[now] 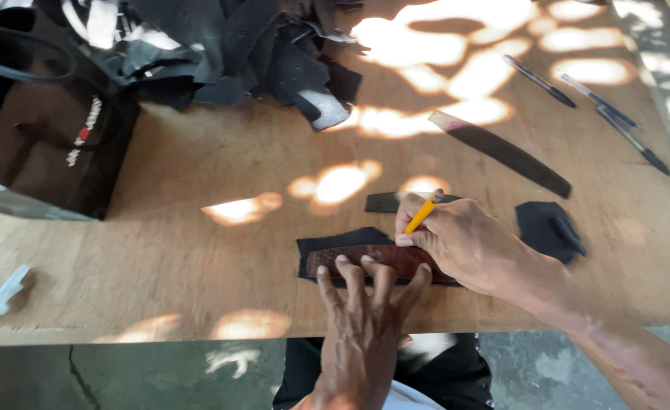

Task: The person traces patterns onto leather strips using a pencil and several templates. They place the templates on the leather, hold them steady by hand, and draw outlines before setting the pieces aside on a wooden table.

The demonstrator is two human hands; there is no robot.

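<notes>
The plywood table (pixel 198 175) was dappled with patches of sunlight, and its near edge ran just above a grey floor. Your left hand (pixel 361 319) lay flat, fingers spread and extended, pressing down on a reddish-brown template strip (pixel 396 260) that sat on top of a black leather piece (pixel 333 244) near the table's front edge. Your right hand (pixel 464 243) was closed in a writing grip around a yellow pencil (pixel 424 212), its tip at the upper edge of the strip; the hand rested on the right end of the strip. A second small black strip (pixel 384 202) lay just behind the pencil, and a folded black scrap (pixel 549 229) sat to the right of your right hand. A long dark blade-shaped strip (pixel 502 152) lay diagonally farther back, and three pens (pixel 593 97) lay near the far right corner. A heap of black leather offcuts (pixel 236 53) filled the far left-centre. At the left stood a dark bag (pixel 39 137) with a small white and red printed label running down its side.
</notes>
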